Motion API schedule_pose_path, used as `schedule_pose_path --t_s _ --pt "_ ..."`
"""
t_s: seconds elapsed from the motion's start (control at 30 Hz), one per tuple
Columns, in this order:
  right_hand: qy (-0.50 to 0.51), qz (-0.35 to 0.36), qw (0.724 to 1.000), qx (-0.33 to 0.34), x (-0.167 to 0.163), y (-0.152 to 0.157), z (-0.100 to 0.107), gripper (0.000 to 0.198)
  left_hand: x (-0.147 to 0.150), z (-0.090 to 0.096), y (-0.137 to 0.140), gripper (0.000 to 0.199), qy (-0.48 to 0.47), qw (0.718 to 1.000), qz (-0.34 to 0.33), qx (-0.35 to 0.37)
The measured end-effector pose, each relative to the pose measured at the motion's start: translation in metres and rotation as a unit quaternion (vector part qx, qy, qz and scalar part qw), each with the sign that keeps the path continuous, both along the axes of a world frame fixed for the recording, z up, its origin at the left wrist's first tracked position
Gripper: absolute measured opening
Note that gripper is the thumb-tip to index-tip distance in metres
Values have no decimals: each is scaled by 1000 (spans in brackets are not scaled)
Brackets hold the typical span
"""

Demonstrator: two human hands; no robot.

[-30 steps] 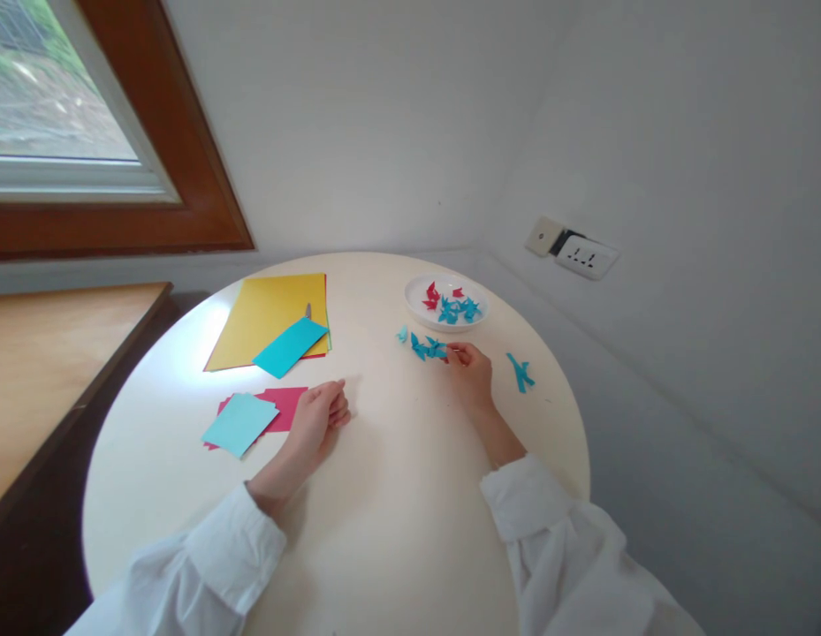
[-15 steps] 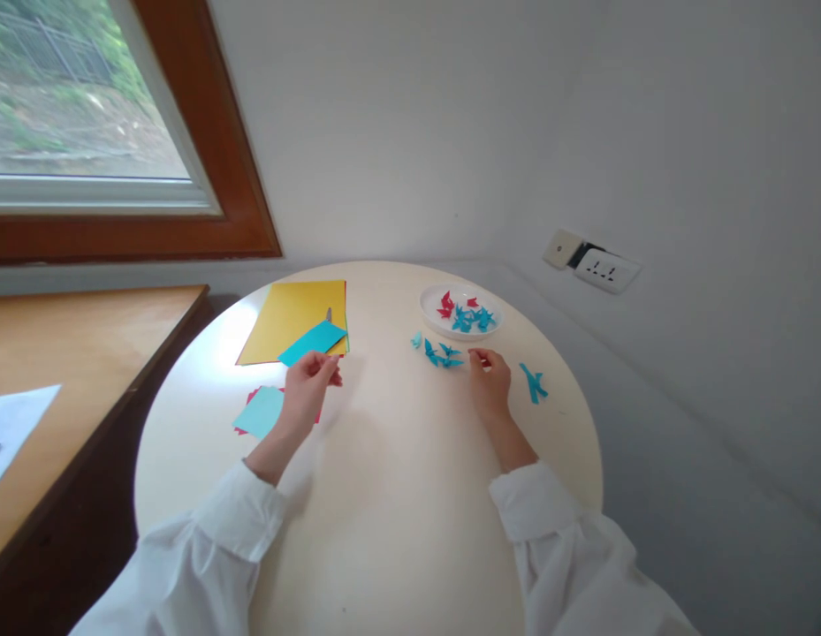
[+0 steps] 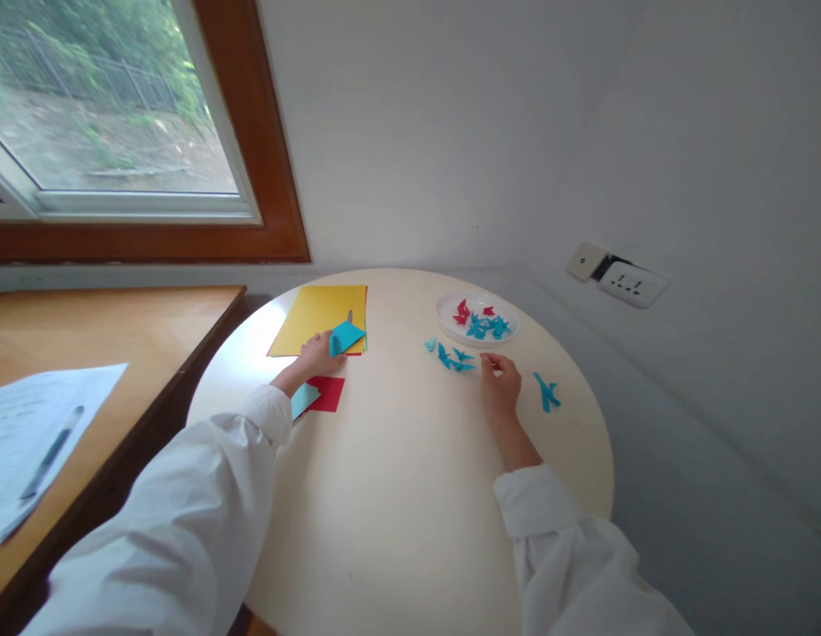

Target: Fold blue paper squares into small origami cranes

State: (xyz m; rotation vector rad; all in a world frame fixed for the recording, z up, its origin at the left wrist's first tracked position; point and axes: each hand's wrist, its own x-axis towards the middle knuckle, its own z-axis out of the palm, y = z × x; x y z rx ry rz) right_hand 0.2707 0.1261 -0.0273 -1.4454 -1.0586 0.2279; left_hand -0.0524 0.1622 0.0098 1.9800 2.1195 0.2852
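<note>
My left hand [image 3: 321, 356] is at the blue paper [image 3: 347, 337], its fingers closed around the sheet's left end, which curls up a little. Beneath that sheet lies a stack of larger yellow paper [image 3: 323, 307]. Just below my left wrist are a red paper square [image 3: 331, 395] and a pale blue paper square [image 3: 304, 400], partly covered by the sleeve. My right hand [image 3: 501, 378] rests on the table, thumb and fingertips pinched together; anything between them is too small to see. Right beside its fingertips sit several small blue folded paper cranes [image 3: 455, 359] and one pale blue one [image 3: 430, 344].
A white dish [image 3: 444, 325] holds red and blue folded paper pieces. Blue paper strips [image 3: 547, 391] lie right of my right hand. A small metal object [image 3: 350, 315] sits on the yellow paper. On the wooden desk [image 3: 185, 322] are a written sheet [image 3: 9, 424] and a pen [image 3: 52, 452].
My left hand has reached forward and left onto the blue paper, uncovering more of the red square. The right hand stays by the cranes. The whole view has turned slightly left.
</note>
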Motion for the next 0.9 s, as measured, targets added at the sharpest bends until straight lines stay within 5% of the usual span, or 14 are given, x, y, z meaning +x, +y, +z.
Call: schedule_pose_path --t_s 0.5,0.7,0.77,0.9 --pt "-73 34 995 55 -21 -16 10 24 13 28 -19 48 -47 996 -30 66" --pt "-400 218 887 75 -74 -62 15 45 56 22 -67 41 -140 977 -152 52" --pt "-449 243 856 78 -79 -73 15 45 66 16 -83 41 -145 972 -179 47" --pt "-468 261 839 93 -71 -82 13 26 76 5 -108 46 -131 973 -184 42"
